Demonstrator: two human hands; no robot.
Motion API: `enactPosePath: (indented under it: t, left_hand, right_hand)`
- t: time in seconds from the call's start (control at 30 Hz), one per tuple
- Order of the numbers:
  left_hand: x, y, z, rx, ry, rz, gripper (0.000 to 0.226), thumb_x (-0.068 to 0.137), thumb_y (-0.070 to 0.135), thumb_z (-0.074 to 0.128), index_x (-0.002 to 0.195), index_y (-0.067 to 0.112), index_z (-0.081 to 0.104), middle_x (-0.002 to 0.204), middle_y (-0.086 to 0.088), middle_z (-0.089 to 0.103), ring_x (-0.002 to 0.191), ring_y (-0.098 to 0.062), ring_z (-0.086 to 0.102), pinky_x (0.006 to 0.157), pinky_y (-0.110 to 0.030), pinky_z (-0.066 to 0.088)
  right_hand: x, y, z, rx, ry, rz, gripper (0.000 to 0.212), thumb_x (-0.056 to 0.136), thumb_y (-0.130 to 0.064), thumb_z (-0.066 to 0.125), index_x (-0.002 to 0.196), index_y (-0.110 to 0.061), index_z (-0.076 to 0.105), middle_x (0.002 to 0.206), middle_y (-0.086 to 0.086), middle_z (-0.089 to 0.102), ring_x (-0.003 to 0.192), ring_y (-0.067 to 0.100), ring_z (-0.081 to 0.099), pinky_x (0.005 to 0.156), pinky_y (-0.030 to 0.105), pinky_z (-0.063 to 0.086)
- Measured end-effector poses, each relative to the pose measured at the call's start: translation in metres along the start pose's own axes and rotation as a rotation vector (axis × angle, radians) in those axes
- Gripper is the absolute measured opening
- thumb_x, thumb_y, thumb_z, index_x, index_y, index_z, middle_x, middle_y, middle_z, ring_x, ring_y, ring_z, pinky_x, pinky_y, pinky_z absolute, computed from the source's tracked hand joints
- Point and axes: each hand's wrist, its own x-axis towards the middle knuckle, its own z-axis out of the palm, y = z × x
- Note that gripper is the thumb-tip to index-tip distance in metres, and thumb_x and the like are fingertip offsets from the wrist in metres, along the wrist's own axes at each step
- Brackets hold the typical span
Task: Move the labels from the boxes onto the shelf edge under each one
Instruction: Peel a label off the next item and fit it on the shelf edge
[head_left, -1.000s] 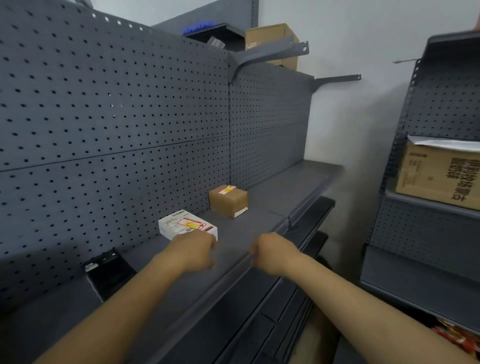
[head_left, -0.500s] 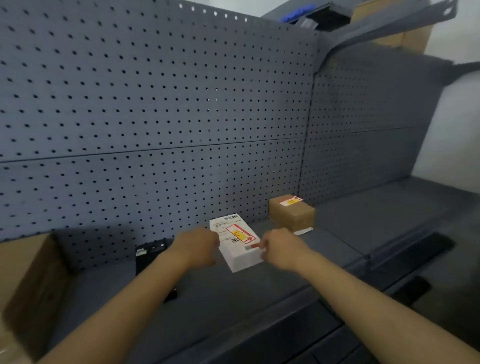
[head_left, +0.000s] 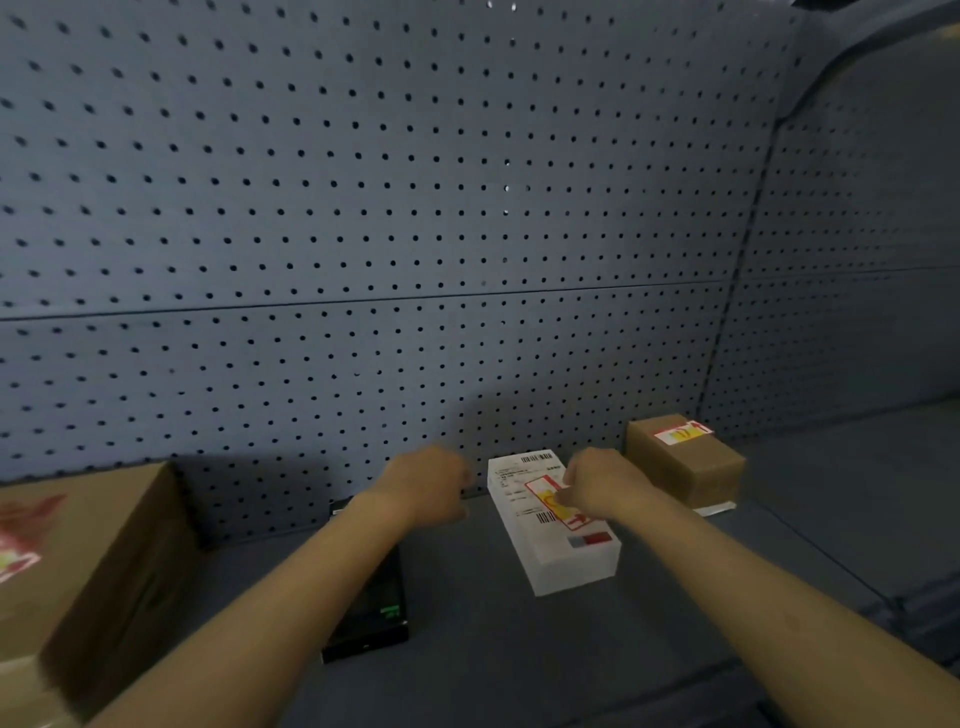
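Reaching over the white box (head_left: 553, 525), the right hand (head_left: 602, 480) is now resting on its red and yellow label (head_left: 558, 506), where half a second ago it was only arriving at the near right corner of the box. The fingers are curled down onto the label, perhaps picking at its edge, but the hand is covering the contact, so I cannot tell if the label is already pinched or lifted. The left hand (head_left: 428, 480) is hovering just left of the box with loosely curled fingers and is holding nothing. The view has also been moving closer and to the left, so the peeling step on this box is probably just beginning.

The white box is lying on the shelf (head_left: 519, 649) near the pegboard wall. On its right, a small brown box (head_left: 685, 460) is carrying its own label (head_left: 681, 432) on top. On the far left, a big cardboard box (head_left: 78, 571) is cut by the frame, and its label (head_left: 15, 558) is blurred. A black device (head_left: 374, 608) is partly hidden under the left forearm. The shelf edge itself is hardly visible here.
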Motion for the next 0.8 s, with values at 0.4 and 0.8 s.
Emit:
enactPosePath:
  t: [0.4, 0.8]
  left_hand:
    - [0.020, -0.002, 0.002, -0.049, -0.032, -0.061, 0.042, 0.092, 0.030, 0.058, 0.131, 0.017, 0.051, 0.123, -0.004, 0.058, 0.109, -0.022, 0.058, 0.090, -0.034, 0.050]
    - [0.005, 0.014, 0.003, -0.032, 0.013, -0.106, 0.036, 0.091, 0.031, 0.057, 0.126, 0.021, 0.053, 0.122, 0.000, 0.059, 0.110, -0.019, 0.057, 0.087, -0.031, 0.046]
  right_hand:
    - [0.033, 0.015, -0.001, 0.014, -0.168, 0.065, 0.018, 0.081, -0.022, 0.072, 0.092, -0.013, 0.061, 0.088, 0.002, 0.065, 0.079, 0.014, 0.066, 0.075, 0.026, 0.057]
    - [0.024, 0.017, -0.011, 0.142, 0.021, -0.021, 0.018, 0.087, -0.016, 0.057, 0.082, -0.011, 0.073, 0.077, 0.006, 0.070, 0.069, 0.019, 0.069, 0.070, 0.036, 0.061]
